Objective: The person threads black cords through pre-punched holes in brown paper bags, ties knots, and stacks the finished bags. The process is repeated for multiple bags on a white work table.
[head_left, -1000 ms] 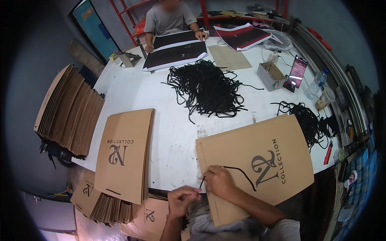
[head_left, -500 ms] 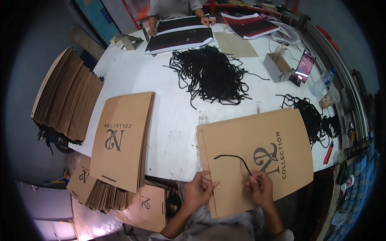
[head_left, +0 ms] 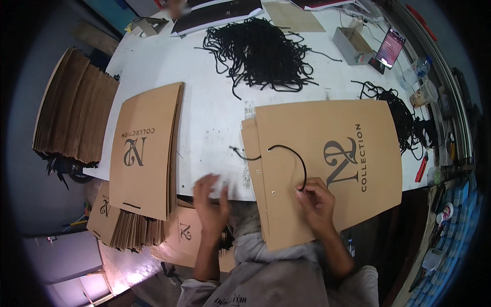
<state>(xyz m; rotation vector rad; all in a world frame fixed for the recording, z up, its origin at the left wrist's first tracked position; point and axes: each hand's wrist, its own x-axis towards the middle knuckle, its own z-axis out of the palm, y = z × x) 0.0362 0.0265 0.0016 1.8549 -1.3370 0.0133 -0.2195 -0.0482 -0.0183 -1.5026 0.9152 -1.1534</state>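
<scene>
A flat brown paper bag (head_left: 378,153) with a dark printed logo lies in front of me on top of another one. A black cord (head_left: 304,166) runs through one of the punched holes near its left edge. Pinched in the fingers of my right hand (head_left: 318,209) is one end of the cord, over the bag. The cord's other end sticks out past the bag's left edge onto the table. My left hand (head_left: 209,207), slightly blurred, is off the bag to its left, fingers apart and holding nothing.
A heap of black cords (head_left: 261,53) lies at the far middle, a smaller bundle (head_left: 396,110) at right. Stacked bags (head_left: 146,148) lie at left; another tall stack (head_left: 74,107) stands beyond. A grey box (head_left: 353,46), a phone (head_left: 390,48) and a red cutter (head_left: 421,169) line the right.
My left hand has let go of the bag's left edge and moved left, its fingers spreading. A cord end now shows beyond that edge. My right hand keeps its pinch. The view has tilted down.
</scene>
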